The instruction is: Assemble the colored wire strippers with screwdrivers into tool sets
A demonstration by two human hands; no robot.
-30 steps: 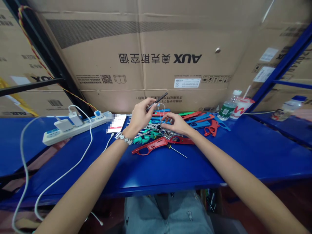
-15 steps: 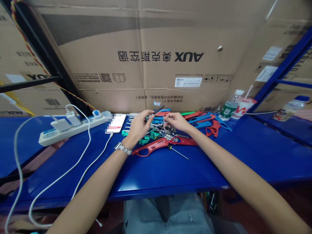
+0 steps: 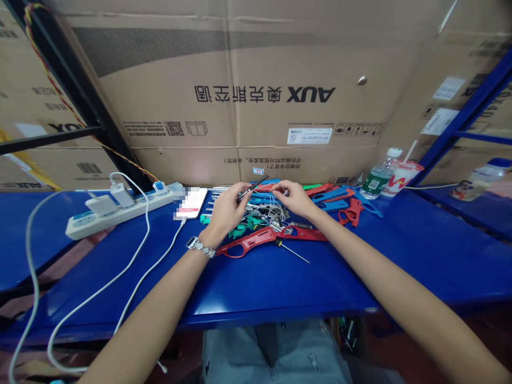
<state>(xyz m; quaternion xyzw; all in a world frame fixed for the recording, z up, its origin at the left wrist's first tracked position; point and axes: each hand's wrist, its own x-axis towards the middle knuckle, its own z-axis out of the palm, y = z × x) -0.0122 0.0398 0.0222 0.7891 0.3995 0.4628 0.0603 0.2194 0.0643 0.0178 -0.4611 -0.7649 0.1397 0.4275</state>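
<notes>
My left hand, with a metal watch on its wrist, is closed around a thin dark metal tube that points up and to the right. Just right of it, my right hand pinches a thin white wire; a small dark piece shows at its fingertips. Both hands hover over a heap of parts. Below them lie tangled white wires, green plastic pieces and a red plastic gun-lighter shell. A screwdriver rests in front of the heap.
Blue shells and a red piece lie to the right. Behind them stand a green-labelled bottle and a cup with straw. At left are a phone, its cable and a power strip. Cardboard backs the table.
My right hand has shifted slightly right, away from the tube, and a small dark piece now shows at its fingertips. My left hand keeps the tube nearly in place.
</notes>
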